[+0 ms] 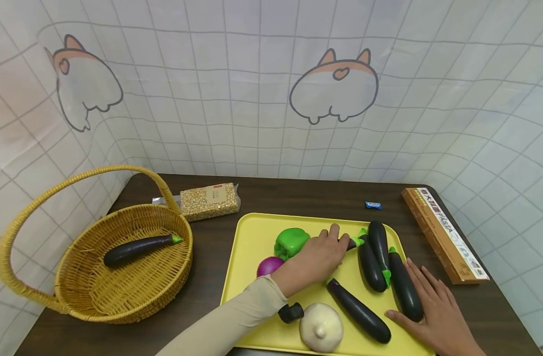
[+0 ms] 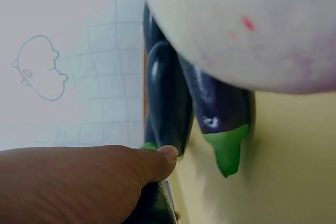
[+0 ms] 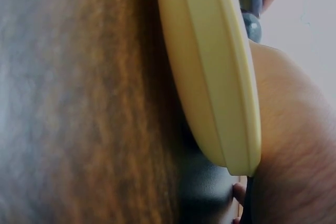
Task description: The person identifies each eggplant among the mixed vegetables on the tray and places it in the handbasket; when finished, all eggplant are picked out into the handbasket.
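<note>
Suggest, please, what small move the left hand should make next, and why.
I would probably have the left hand lift the held eggplant clear of the tray and toward the basket, since its fingers grip it over the tray and another eggplant lies in the basket.

You are facing a tray (image 1: 255, 242) bearing eggplants (image 1: 361, 312). A basket (image 1: 140, 287) is standing to its left, and a box (image 1: 444, 235) is lying to its right
</note>
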{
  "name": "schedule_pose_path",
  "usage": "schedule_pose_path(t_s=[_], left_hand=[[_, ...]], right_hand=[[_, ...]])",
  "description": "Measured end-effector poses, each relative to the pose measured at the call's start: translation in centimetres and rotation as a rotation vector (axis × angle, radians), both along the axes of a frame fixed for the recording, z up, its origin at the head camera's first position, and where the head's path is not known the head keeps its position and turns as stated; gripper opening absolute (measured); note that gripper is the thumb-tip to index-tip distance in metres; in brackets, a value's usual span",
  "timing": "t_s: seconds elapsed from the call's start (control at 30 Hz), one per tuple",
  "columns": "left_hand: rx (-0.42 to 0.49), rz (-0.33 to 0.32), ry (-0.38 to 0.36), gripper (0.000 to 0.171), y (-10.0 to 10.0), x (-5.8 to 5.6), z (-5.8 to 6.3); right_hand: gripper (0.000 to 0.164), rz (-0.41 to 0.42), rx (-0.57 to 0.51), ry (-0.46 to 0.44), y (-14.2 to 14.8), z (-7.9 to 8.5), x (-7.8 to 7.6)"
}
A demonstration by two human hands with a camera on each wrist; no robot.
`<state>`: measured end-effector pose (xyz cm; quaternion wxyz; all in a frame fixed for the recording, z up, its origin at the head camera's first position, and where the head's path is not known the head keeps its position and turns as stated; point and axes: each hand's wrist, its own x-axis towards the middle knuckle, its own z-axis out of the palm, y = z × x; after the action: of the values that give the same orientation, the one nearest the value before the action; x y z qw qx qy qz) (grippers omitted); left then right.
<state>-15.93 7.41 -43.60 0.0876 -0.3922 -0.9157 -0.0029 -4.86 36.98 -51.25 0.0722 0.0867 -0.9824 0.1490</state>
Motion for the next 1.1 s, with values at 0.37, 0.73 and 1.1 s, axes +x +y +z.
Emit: schedule_pose_path(t_s=[0.37,0.73,1.1], left_hand=[[0.117,-0.023,-0.049,0.038,-2.5,0.3,1.4],[0.191,-0.058,0.022,0.049,-5.8,1.1,2.6],[0.298,-0.039,-0.038,0.044,-10.3,0.9,4.1]], right_hand=[[0.117,-0.019,0.020,-0.035,0.1,-0.1,0.1],[0.115,0.001,0.012,-0.015,0.0,-0.3,0.1],[0.116,0.000,0.005,-0.010,-0.1,-0.6,0.0]])
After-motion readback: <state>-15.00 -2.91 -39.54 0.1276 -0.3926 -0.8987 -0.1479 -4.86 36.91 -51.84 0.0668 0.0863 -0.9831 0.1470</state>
